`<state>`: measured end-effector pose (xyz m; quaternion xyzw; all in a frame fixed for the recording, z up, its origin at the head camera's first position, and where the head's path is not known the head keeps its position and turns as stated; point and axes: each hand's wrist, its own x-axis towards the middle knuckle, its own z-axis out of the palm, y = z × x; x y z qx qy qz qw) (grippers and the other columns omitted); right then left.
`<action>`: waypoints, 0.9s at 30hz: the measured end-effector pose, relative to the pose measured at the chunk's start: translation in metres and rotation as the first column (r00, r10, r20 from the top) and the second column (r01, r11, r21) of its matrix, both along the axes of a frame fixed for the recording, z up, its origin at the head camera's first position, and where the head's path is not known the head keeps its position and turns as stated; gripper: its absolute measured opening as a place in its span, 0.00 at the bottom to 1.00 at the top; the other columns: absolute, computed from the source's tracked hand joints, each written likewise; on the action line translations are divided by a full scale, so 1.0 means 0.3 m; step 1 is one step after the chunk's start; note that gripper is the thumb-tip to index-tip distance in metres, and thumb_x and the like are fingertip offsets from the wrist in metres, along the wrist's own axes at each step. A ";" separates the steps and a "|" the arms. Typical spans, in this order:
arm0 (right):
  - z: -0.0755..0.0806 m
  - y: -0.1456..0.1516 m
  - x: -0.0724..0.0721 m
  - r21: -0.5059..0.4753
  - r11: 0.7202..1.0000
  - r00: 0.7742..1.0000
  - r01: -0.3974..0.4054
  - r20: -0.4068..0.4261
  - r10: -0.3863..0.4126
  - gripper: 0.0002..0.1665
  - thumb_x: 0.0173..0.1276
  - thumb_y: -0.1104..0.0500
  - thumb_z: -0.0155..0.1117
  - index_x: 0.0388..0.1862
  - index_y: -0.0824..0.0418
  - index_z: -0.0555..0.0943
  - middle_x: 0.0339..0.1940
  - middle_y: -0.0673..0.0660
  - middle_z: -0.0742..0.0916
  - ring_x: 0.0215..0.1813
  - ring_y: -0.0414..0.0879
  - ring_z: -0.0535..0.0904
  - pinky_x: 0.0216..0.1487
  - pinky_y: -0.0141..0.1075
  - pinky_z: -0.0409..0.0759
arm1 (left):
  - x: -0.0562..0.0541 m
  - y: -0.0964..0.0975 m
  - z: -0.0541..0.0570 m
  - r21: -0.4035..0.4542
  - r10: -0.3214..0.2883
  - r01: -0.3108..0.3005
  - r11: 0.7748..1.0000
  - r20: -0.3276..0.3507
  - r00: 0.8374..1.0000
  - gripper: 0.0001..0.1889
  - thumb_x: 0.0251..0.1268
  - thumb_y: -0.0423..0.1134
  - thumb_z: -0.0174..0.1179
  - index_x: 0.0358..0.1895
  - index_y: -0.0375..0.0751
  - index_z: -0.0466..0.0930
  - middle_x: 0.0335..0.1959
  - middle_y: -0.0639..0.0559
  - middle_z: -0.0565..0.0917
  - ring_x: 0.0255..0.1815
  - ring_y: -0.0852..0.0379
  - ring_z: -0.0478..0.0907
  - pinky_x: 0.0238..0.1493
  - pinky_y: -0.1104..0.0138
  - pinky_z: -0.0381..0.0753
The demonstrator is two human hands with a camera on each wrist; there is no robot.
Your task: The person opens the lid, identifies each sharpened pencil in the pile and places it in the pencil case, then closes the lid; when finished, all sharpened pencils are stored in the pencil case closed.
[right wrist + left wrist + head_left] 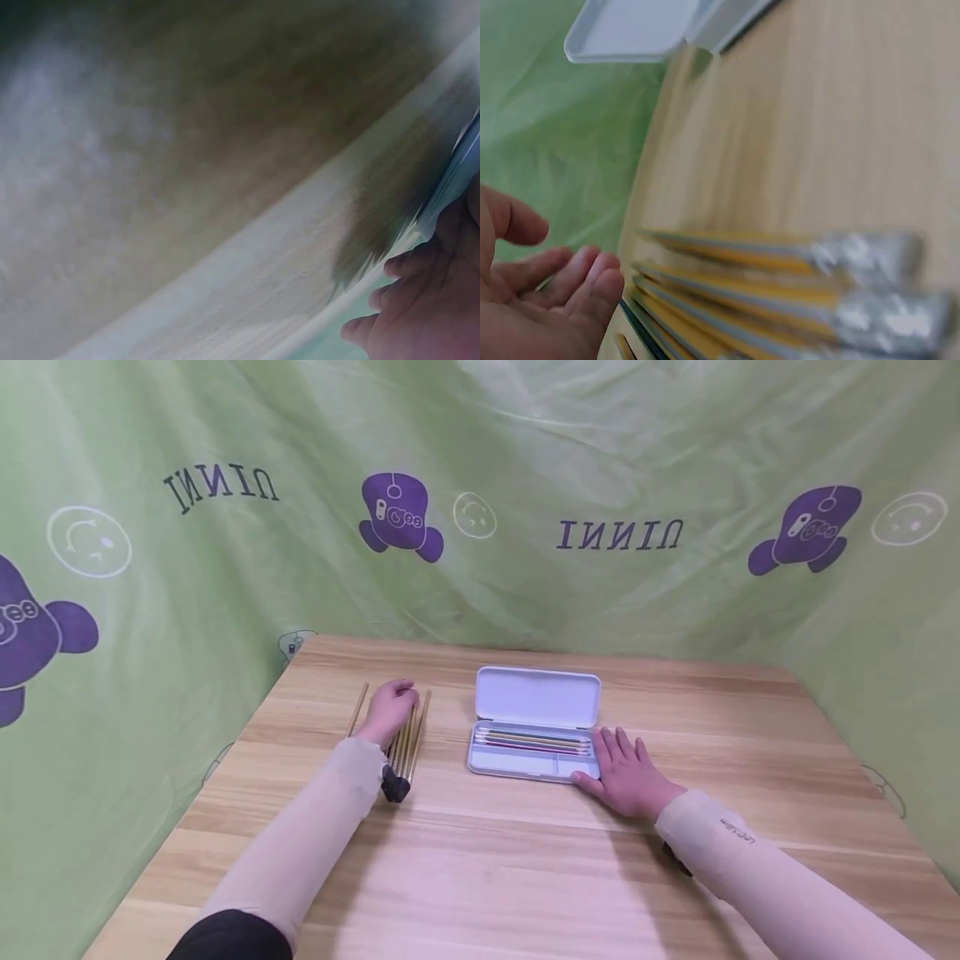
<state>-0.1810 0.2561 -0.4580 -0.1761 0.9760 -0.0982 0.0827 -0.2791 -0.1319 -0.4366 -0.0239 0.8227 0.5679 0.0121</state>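
Your left hand (387, 710) hovers over yellow-striped pencils (408, 739) on the tabletop (465, 877), fingers (600, 296) loosely curved, ungripped; your right hand (628, 777), fingers straight, touches the open pencil case (536, 697). The green curtain (525, 602) reads "INNIU".

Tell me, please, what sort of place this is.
Probably a curtained-off desk corner: a light-brown wood-grain table, a green curtain with purple prints behind it, and an open white rectangular pencil case.

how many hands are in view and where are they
2: the left hand is at the far end of the loose pencils on the table, and the right hand is at the right end of the open pencil case. No other hand shows.
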 end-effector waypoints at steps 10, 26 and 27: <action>0.013 -0.004 0.001 -0.012 1.000 1.000 0.008 0.013 -0.007 0.58 0.79 0.31 0.45 0.80 0.79 0.47 0.80 0.80 0.54 0.80 0.77 0.42 0.76 0.71 0.39 | 0.011 -0.033 -0.021 -0.111 0.006 -0.006 0.994 0.001 1.000 0.25 0.77 0.34 0.49 0.71 0.21 0.67 0.65 0.26 0.75 0.66 0.35 0.73 0.69 0.50 0.73; -0.021 0.008 -0.014 -0.003 1.000 1.000 0.000 -0.026 0.000 0.55 0.80 0.35 0.49 0.79 0.79 0.48 0.79 0.81 0.56 0.79 0.78 0.44 0.75 0.72 0.41 | 0.016 -0.043 -0.011 -0.466 -0.132 0.090 0.880 -0.057 0.990 0.24 0.72 0.30 0.53 0.67 0.20 0.71 0.62 0.27 0.79 0.64 0.34 0.77 0.65 0.49 0.78; -0.021 0.008 -0.014 -0.005 1.000 1.000 0.001 -0.024 -0.001 0.56 0.80 0.34 0.48 0.79 0.79 0.48 0.79 0.81 0.56 0.79 0.78 0.44 0.75 0.72 0.41 | 0.018 -0.039 -0.012 -0.479 -0.144 0.100 0.872 -0.056 0.988 0.24 0.71 0.29 0.52 0.68 0.20 0.71 0.63 0.26 0.78 0.65 0.33 0.76 0.66 0.48 0.77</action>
